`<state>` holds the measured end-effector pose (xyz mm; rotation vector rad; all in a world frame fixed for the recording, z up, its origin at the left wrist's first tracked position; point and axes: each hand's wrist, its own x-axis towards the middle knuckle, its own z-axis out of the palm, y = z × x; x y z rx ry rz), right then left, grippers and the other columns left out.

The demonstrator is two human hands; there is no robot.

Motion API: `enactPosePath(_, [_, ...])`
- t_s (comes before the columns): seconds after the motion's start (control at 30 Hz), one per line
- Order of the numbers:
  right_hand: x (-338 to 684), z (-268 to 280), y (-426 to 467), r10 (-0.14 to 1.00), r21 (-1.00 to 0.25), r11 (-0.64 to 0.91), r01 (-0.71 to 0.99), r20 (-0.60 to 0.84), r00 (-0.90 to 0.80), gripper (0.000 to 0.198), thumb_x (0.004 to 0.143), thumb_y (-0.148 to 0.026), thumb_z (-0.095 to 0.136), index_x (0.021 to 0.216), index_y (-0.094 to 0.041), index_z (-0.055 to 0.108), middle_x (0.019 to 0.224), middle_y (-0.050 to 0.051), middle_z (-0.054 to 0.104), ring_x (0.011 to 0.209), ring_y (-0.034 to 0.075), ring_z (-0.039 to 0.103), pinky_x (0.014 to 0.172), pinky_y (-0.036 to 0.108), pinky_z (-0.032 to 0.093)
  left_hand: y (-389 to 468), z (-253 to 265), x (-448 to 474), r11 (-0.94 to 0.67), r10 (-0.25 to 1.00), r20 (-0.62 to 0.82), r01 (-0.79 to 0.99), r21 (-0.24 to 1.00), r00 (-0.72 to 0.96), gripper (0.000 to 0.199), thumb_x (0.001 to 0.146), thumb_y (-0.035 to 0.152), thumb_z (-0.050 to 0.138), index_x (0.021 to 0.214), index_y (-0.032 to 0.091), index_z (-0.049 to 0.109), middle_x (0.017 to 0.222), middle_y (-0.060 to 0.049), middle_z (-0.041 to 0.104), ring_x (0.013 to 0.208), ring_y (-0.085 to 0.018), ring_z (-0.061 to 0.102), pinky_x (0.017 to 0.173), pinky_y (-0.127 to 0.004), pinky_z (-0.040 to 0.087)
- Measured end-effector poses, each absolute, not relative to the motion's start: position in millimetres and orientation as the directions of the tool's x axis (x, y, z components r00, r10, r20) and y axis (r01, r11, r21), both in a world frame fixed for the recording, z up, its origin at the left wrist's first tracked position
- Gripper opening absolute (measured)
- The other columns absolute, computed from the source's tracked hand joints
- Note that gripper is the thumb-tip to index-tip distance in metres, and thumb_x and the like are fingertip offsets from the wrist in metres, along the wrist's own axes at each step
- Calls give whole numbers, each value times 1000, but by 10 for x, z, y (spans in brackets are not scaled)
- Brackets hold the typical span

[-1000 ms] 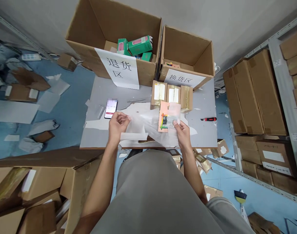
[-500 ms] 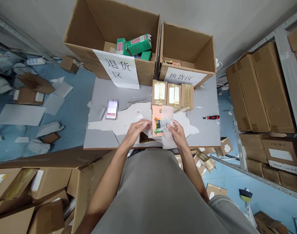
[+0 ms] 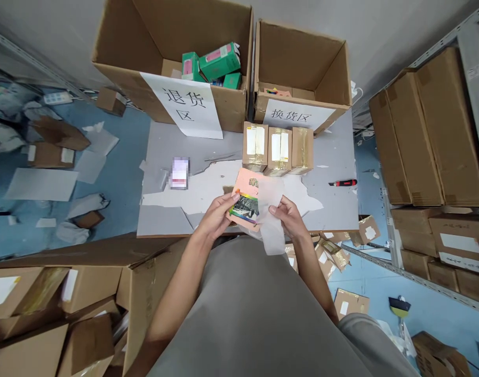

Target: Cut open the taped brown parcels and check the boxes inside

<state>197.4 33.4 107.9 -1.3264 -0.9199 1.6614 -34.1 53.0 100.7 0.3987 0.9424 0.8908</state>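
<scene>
A flat pink printed package (image 3: 245, 180), with a dark picture edged in rainbow colours, is tilted above the table's front edge. My left hand (image 3: 216, 213) grips its left side, thumb on the front. Over its right part lies a thin, whitish, see-through wrapping sheet (image 3: 273, 235), which hangs down below the package. My right hand (image 3: 290, 215) pinches this sheet between thumb and fingers at the right. Just beyond the package, several taped small cartons (image 3: 278, 149) stand in a row, two with white labels.
A large carton (image 3: 233, 107) with green boxes (image 3: 219, 62) and another open carton (image 3: 343, 78) stand at the back. A red-and-black box cutter (image 3: 343, 183) lies right, a phone-like item with a blurred screen (image 3: 179, 173) left. Torn white paper (image 3: 211, 180) covers part of the table (image 3: 329, 152).
The pink package has tilted and turned in my left hand, which now grips its side. The wrapping sheet hangs lower and more loosely from my right hand. The view has shifted slightly.
</scene>
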Motion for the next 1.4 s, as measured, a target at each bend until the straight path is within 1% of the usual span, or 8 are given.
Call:
enactPosePath(0.2, [2170,1259,352,930,-933,-343,-110,-354,100,51,68,-57,101,99,-25,76,101,7,87,97,28,80,91,42,67,477,960,-791,481,844,-533,-525,702,59,55,70,54,111,102,15,88,112,-12,90,96,-28,87,85,-33,71])
enactPosePath(0.33, [2272,1365,400,943,-963,-270,-8,-266,202,44,73,-52,98,99,-24,78,104,8,87,101,28,79,92,42,66,438,956,-1219,361,848,-508,-536,763,-151,44,80,50,105,109,21,87,122,-7,89,122,-31,84,100,-36,72])
enactPosePath(0.57, [2152,1178,562,989,-934,-84,348,-122,-89,15,95,-37,74,102,-25,80,100,2,82,92,22,74,88,35,62,346,1018,-1390,285,841,-489,-578,765,-233,40,85,46,101,114,23,86,131,-4,88,155,-34,66,116,-38,68])
enactPosePath(0.73, [1645,912,685,863,-545,288,788,-209,-460,31,105,-8,55,115,-22,81,132,13,80,118,27,73,106,38,57,336,1016,-1160,314,850,-493,-572,758,-187,43,82,48,102,112,20,86,128,-12,88,138,-39,78,112,-49,71])
enactPosePath(0.87, [1375,794,708,776,-295,358,886,-433,-457,40,109,-6,53,140,-14,77,136,20,79,123,32,74,110,41,56,343,1031,-996,355,859,-501,-579,733,-107,52,76,50,107,110,17,86,124,-14,88,135,-41,79,112,-49,69])
enactPosePath(1.03, [1626,922,598,921,-456,206,866,-209,-329,48,110,-17,63,158,-13,67,151,23,74,139,36,70,120,49,56,370,1043,-840,376,859,-506,-572,729,-81,55,79,50,105,118,17,86,125,-14,88,134,-40,80,112,-48,69])
enactPosePath(1.2, [1855,1104,467,992,-702,125,701,74,-102,39,119,-40,55,146,-22,76,134,14,81,111,28,78,103,41,64,435,1026,-695,386,862,-504,-585,713,-46,58,78,49,106,122,18,85,129,-13,87,134,-37,80,112,-46,68])
enactPosePath(1.4, [1725,874,593,920,-522,126,843,-256,-296,41,114,-17,51,138,-24,83,134,12,85,120,28,80,104,35,61,495,1032,-614,370,875,-484,-610,701,-25,53,79,51,105,117,19,86,127,-12,88,135,-36,80,112,-43,69])
